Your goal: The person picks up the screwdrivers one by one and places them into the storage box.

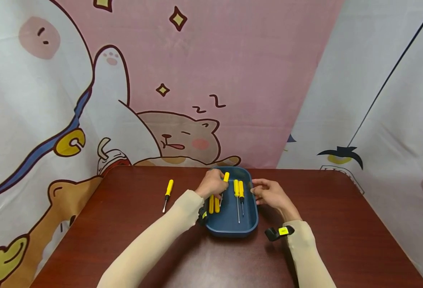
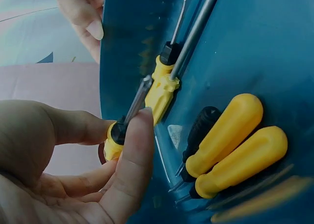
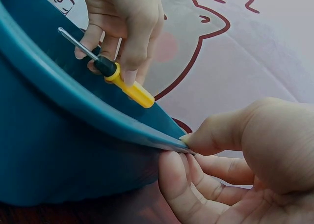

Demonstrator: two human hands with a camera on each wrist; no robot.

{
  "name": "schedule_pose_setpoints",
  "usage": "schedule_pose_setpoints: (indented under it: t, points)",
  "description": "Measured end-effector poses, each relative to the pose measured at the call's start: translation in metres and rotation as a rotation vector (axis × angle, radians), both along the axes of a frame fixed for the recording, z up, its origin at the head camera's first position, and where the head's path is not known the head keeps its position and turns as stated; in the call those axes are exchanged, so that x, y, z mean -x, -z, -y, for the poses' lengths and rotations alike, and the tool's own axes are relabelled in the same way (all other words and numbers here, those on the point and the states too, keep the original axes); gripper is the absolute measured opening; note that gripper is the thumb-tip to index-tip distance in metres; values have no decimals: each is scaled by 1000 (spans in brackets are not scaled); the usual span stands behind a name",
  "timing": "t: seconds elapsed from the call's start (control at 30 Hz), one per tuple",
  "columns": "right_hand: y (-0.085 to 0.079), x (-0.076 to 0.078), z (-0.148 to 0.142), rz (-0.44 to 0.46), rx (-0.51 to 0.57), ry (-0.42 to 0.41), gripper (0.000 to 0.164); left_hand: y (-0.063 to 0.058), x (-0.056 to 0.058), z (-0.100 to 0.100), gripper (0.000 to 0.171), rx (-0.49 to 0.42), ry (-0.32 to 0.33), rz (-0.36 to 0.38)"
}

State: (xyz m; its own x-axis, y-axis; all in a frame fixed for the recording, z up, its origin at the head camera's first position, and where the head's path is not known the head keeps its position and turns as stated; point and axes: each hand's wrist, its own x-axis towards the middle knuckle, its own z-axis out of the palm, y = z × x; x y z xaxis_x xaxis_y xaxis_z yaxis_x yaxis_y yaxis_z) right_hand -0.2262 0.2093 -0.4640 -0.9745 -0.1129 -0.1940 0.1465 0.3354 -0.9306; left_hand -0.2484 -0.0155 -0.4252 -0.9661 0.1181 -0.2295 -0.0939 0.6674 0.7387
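Note:
My left hand [image 1: 211, 184] pinches a short screwdriver [image 3: 135, 90] with a yellow handle and black collar, holding it over the far end of the blue tray [image 1: 229, 229]. Thumb and fingers of my right hand [image 1: 272, 195] grip the tray's right rim [image 3: 142, 135]. Inside, two yellow-handled screwdrivers [image 1: 236, 188] lie side by side on the right, shafts toward me. More yellow handles [image 2: 233, 130] and a black handle [image 2: 203, 126] lie in the left part, partly hidden by my left hand in the head view.
A further yellow screwdriver [image 1: 169, 189] lies on the brown table [image 1: 136, 200] left of the tray. Behind the table's far edge hangs a cartoon-printed cloth [image 1: 254, 80]. Each wrist wears a small black camera [image 1: 274, 234].

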Motion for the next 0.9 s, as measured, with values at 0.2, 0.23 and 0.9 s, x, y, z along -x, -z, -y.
schedule_pose_setpoints:
  t: [0.2, 0.23, 0.9]
  points:
    - [0, 1, -1, -5, -2, -3, 48, 0, 5, -7, 37, 33, 6, 19]
    - [0, 1, -1, -7, -2, -4, 48, 0, 6, -8, 40, 31, 6, 26]
    - [2, 3, -1, -8, 0, -8, 48, 20, 22, -31, 51, 74, -16, 148]
